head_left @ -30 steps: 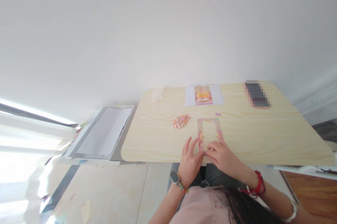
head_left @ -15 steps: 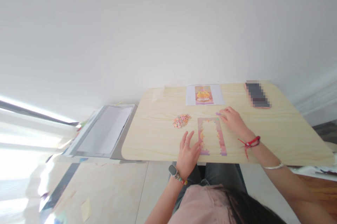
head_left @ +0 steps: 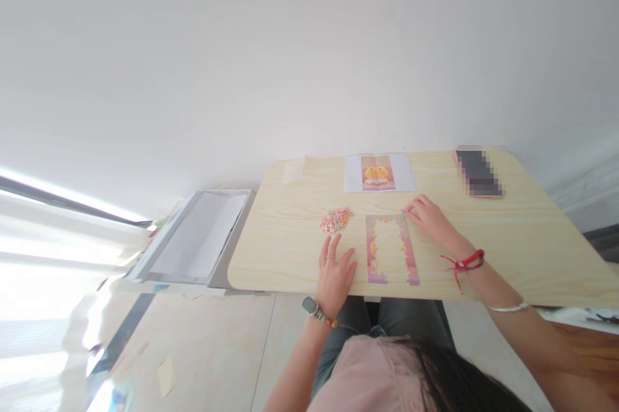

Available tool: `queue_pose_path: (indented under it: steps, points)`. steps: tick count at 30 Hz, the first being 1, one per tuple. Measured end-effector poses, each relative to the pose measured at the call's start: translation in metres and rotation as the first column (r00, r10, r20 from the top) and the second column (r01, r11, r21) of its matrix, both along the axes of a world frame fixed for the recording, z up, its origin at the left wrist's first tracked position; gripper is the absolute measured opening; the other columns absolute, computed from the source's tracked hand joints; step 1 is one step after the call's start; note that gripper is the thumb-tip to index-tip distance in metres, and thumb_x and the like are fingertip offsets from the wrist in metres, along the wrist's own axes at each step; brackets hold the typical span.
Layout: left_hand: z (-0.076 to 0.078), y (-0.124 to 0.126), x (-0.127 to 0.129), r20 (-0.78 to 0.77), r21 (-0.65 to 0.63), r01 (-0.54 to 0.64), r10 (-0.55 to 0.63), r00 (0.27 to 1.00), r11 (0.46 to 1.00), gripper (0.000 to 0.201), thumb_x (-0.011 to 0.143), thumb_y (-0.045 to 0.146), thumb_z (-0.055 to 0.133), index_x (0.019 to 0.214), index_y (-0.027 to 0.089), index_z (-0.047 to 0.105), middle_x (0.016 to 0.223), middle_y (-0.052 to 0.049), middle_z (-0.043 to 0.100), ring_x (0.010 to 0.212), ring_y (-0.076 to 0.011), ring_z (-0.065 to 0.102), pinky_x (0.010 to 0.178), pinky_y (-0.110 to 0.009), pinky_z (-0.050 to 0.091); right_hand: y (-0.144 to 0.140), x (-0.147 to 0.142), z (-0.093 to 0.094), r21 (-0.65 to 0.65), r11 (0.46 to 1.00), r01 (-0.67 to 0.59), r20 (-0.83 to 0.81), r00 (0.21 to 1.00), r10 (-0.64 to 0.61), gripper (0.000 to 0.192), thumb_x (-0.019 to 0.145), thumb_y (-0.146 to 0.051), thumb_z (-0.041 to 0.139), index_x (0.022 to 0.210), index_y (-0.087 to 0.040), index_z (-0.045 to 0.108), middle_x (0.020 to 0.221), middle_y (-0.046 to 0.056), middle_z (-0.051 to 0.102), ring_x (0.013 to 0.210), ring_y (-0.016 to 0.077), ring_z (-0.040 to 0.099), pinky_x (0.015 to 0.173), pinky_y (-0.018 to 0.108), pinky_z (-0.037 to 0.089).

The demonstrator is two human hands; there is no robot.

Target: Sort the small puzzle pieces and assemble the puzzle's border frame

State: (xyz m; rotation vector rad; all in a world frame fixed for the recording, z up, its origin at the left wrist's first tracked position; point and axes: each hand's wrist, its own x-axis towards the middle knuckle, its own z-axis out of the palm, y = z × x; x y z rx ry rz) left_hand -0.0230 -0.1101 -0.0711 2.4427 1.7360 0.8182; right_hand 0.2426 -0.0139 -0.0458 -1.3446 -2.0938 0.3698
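A jigsaw puzzle frame [head_left: 411, 257] of joined pink and purple edge pieces lies on the table, its middle bare and a gap in its bottom edge. At its top right corner, my right hand [head_left: 430, 222] pinches a small purple puzzle piece [head_left: 405, 211]. My left hand [head_left: 336, 273] is open, fingers spread, left of the frame and just below a heap of loose puzzle pieces [head_left: 336, 220]. Behind the frame is a white reference sheet [head_left: 353, 175] printed with a yellow character picture.
The light wooden table [head_left: 280, 238] stands against a white wall. A phone [head_left: 478, 173] rests at the back right, and a clear plastic piece [head_left: 293, 170] at the back left. Left of the table is a grey surface with papers [head_left: 198, 235].
My left hand has moved left off the frame's left side towards the heap of pieces. My right hand stays by the top right corner with the purple piece. The view shifted slightly.
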Motion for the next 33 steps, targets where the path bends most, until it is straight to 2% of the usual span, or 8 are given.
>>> queue_pose_path:
  steps: [2,6,10,14,17,21,25,33]
  points:
    - [0.0,0.003,-0.001,-0.009,0.013,-0.015,0.015,1.0,1.0,0.021,0.082,0.018,0.052,0.101,0.02,0.06,0.135,-0.01,0.033,0.13,-0.0295,0.024,0.099,-0.047,0.039,-0.007,-0.001,0.005,-0.024,0.999,-0.024,0.045,0.999,0.025,0.017,0.088,-0.027,0.043,0.079,-0.022,0.057,0.089,0.005,0.057,0.08,0.0182,0.056,0.073,0.035,0.049]
    - [0.003,0.014,-0.004,-0.066,-0.028,-0.106,0.104,0.992,0.994,0.026,0.082,0.023,0.054,0.107,0.021,0.059,0.136,-0.01,0.035,0.129,-0.0293,0.027,0.099,-0.046,0.039,-0.042,-0.009,0.008,-0.088,0.99,-0.111,0.105,0.987,0.12,0.011,0.086,-0.024,0.045,0.082,-0.02,0.054,0.086,0.006,0.055,0.084,0.0196,0.055,0.077,0.037,0.047]
    - [0.013,0.035,-0.005,-0.201,-0.157,-0.256,0.223,0.954,0.954,0.05,0.084,0.034,0.052,0.13,0.019,0.041,0.14,-0.012,0.033,0.13,-0.0297,0.027,0.099,-0.046,0.037,-0.071,-0.019,0.005,-0.125,0.979,-0.161,0.129,0.976,0.177,0.009,0.085,-0.024,0.046,0.082,-0.02,0.054,0.089,0.007,0.056,0.084,0.0199,0.055,0.076,0.038,0.046]
    - [0.02,0.055,0.005,-0.282,-0.241,-0.175,0.103,0.954,0.955,0.058,0.085,0.039,0.049,0.135,0.017,0.032,0.143,-0.012,0.03,0.132,-0.0263,0.025,0.103,-0.04,0.034,-0.08,-0.021,0.005,-0.095,0.988,-0.119,0.122,0.984,0.13,0.01,0.086,-0.024,0.046,0.084,-0.02,0.054,0.095,0.008,0.056,0.09,0.0212,0.054,0.079,0.039,0.045]
    - [0.021,0.063,0.012,-0.31,-0.266,-0.122,0.035,0.95,0.956,0.058,0.084,0.042,0.049,0.135,0.019,0.033,0.144,-0.009,0.028,0.131,-0.0292,0.025,0.103,-0.044,0.032,-0.081,-0.02,0.01,-0.08,0.991,-0.105,0.116,0.987,0.114,0.012,0.086,-0.026,0.045,0.085,-0.021,0.055,0.094,0.008,0.056,0.089,0.021,0.055,0.079,0.038,0.045]
    - [0.022,0.062,0.011,-0.305,-0.263,-0.173,0.088,0.948,0.949,0.057,0.083,0.044,0.05,0.135,0.025,0.034,0.143,-0.009,0.029,0.13,-0.0344,0.026,0.1,-0.052,0.033,-0.081,-0.02,0.015,-0.065,0.992,-0.105,0.117,0.987,0.112,0.012,0.086,-0.027,0.045,0.085,-0.021,0.055,0.094,0.008,0.055,0.088,0.0208,0.055,0.079,0.038,0.046]
    - [0.022,0.052,0.007,-0.308,-0.276,-0.212,0.123,0.943,0.937,0.052,0.08,0.043,0.055,0.129,0.027,0.043,0.142,-0.01,0.032,0.128,-0.0373,0.027,0.098,-0.056,0.033,-0.082,-0.021,0.014,-0.052,0.992,-0.111,0.111,0.987,0.116,0.012,0.086,-0.027,0.044,0.085,-0.021,0.054,0.094,0.008,0.055,0.088,0.0214,0.055,0.078,0.039,0.045]
    - [0.015,0.039,0.015,-0.3,-0.229,-0.158,0.084,0.95,0.96,0.055,0.077,0.043,0.059,0.128,0.028,0.045,0.14,-0.008,0.036,0.129,-0.0359,0.027,0.101,-0.055,0.029,-0.082,-0.025,0.017,-0.046,0.995,-0.094,0.092,0.991,0.098,0.012,0.087,-0.027,0.044,0.083,-0.021,0.055,0.093,0.008,0.056,0.086,0.0211,0.055,0.077,0.038,0.045]
